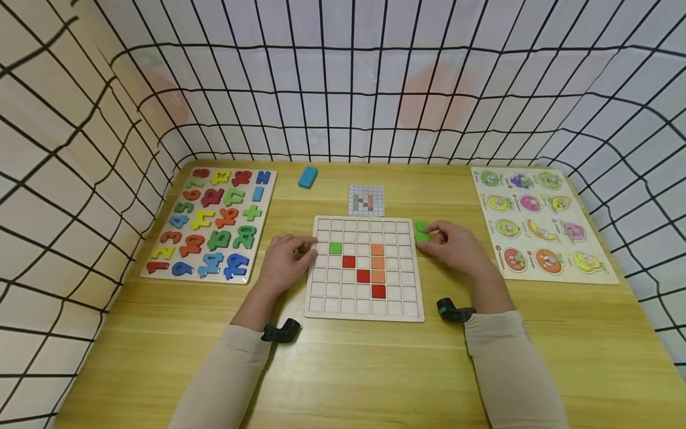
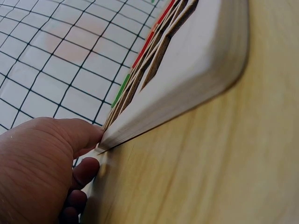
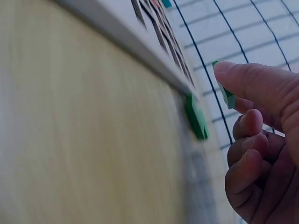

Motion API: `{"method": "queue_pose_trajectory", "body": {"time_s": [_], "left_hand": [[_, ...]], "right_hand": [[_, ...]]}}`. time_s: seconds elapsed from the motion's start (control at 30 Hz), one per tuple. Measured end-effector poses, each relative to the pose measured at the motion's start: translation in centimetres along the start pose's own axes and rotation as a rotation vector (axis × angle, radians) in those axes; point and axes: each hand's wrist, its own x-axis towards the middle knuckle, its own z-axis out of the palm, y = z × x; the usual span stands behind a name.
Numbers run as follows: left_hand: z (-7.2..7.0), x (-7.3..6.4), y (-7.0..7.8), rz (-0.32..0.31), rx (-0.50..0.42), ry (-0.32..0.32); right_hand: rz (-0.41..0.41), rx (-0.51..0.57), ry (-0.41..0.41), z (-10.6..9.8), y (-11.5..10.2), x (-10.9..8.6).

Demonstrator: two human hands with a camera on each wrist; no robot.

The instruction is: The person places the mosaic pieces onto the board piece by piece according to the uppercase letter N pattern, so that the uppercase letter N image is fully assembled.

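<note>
A square wooden grid board lies in front of me. On it sit a green tile, several red tiles and several orange tiles. My left hand touches the board's left edge with thumb and index fingertip; the left wrist view shows the thumb against that edge. Just off the board's right side, my right hand pinches a green square tile between thumb and index finger. Another green piece lies on the table beside the board, near that hand.
A small printed pattern card lies behind the board, with a blue block to its left. At the left lies a number puzzle, at the right a fruit puzzle. Black wire mesh encloses the table's back and sides.
</note>
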Motion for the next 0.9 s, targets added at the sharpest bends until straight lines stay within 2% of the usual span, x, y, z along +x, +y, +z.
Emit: {"method": "queue_pose_trajectory", "body": {"time_s": [0.23, 0.63, 0.9], "left_hand": [[0.0, 0.0, 0.0, -0.002, -0.002, 0.0], [-0.1, 0.0, 0.1, 0.0, 0.009, 0.001], [0.1, 0.0, 0.0, 0.002, 0.005, 0.003]], "right_hand": [[-0.021, 0.019, -0.066, 1.2, -2.5, -0.1], [-0.113, -0.003, -0.09, 3.2, -5.7, -0.5], [-0.146, -0.007, -0.137, 4.9, -7.4, -0.7]]}}
